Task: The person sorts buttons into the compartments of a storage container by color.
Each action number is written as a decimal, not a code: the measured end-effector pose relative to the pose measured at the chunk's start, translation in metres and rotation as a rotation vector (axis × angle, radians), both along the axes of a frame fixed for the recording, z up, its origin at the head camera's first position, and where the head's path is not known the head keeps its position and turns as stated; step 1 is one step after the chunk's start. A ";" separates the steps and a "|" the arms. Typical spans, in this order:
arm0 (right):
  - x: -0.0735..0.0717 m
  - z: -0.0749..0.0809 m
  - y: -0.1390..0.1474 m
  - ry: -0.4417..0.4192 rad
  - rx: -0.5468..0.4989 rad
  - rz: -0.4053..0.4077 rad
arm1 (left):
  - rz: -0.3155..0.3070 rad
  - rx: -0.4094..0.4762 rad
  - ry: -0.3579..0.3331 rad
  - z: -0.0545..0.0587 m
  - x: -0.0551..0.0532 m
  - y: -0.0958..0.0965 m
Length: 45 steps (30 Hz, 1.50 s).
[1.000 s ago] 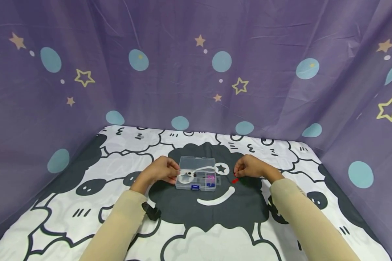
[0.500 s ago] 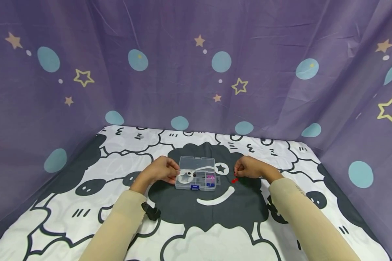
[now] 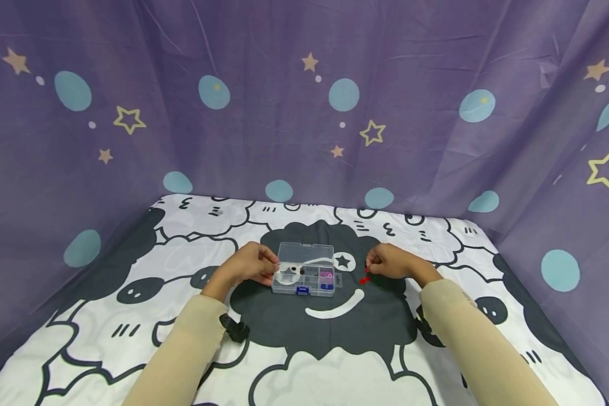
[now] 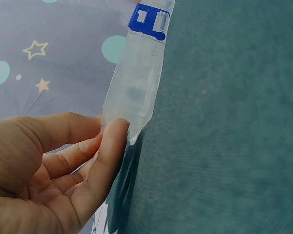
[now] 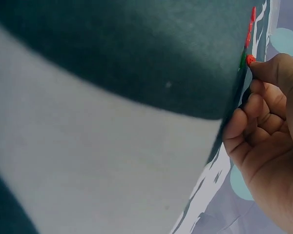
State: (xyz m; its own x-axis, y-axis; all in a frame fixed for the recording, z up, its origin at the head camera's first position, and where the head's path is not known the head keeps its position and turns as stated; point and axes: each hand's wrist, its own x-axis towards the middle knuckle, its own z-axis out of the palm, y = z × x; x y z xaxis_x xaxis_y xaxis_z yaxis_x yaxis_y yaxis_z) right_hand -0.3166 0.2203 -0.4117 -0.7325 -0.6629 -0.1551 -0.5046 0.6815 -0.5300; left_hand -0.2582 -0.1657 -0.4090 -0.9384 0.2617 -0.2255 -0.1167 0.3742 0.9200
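Note:
A clear plastic compartment box (image 3: 284,289) lies on the cloth with its lid (image 3: 305,251) raised at the back. My left hand (image 3: 251,264) grips the box's left end between thumb and fingers. In the left wrist view, the box's side (image 4: 134,87) and blue latch (image 4: 149,22) are seen edge-on. Pink pieces (image 3: 327,276) and blue pieces (image 3: 327,286) sit in its right compartments. To its right, my right hand (image 3: 393,261) pinches a small red piece (image 5: 251,60) just above the cloth. Other red pieces (image 3: 365,279) lie close by, with a green bit (image 5: 242,58) beside them.
A cloth printed with sheep (image 3: 355,335) covers the surface. Behind it hangs a purple curtain (image 3: 284,141) with stars and dots. Small dark spots (image 3: 301,271) show in the box; I cannot tell whether they are pieces or print.
My right hand has shifted slightly right, and a bit of red now shows below its fingertips. The left hand and the box have hardly moved.

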 end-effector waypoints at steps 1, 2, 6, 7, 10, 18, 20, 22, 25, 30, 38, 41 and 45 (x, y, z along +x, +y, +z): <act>0.000 0.000 0.000 -0.002 -0.007 0.000 | 0.000 0.000 0.001 0.000 0.000 0.000; 0.000 -0.001 0.001 -0.003 -0.012 -0.001 | 0.000 0.000 0.002 0.000 0.000 0.000; 0.000 0.000 0.001 0.006 -0.020 -0.013 | -0.004 0.002 0.001 0.000 0.000 0.000; 0.000 0.000 0.001 0.008 -0.022 -0.018 | -0.005 0.003 0.002 -0.001 0.000 0.000; 0.001 0.004 0.001 0.011 -0.039 -0.024 | -0.008 0.002 0.006 -0.001 0.000 -0.001; 0.002 0.011 -0.002 0.001 -0.076 -0.019 | -0.015 -0.001 0.012 -0.001 0.000 -0.002; 0.002 0.012 -0.003 0.008 -0.083 -0.010 | -0.012 0.000 0.010 0.000 0.000 -0.002; 0.002 0.012 -0.005 0.017 -0.086 -0.004 | -0.008 0.001 0.005 0.000 0.000 -0.002; 0.002 0.014 -0.008 0.028 -0.090 0.007 | -0.005 0.003 0.001 0.001 0.000 -0.001; 0.005 0.019 -0.015 0.033 -0.102 0.028 | -0.008 0.000 0.001 0.001 0.000 -0.001; 0.010 0.024 -0.031 0.068 -0.111 0.058 | -0.003 0.005 -0.001 0.000 -0.001 -0.001; 0.011 0.024 -0.038 0.075 -0.128 0.074 | 0.003 0.009 -0.006 0.000 -0.001 -0.001; 0.014 0.026 -0.047 0.084 -0.134 0.093 | 0.007 0.011 -0.008 0.000 -0.001 0.000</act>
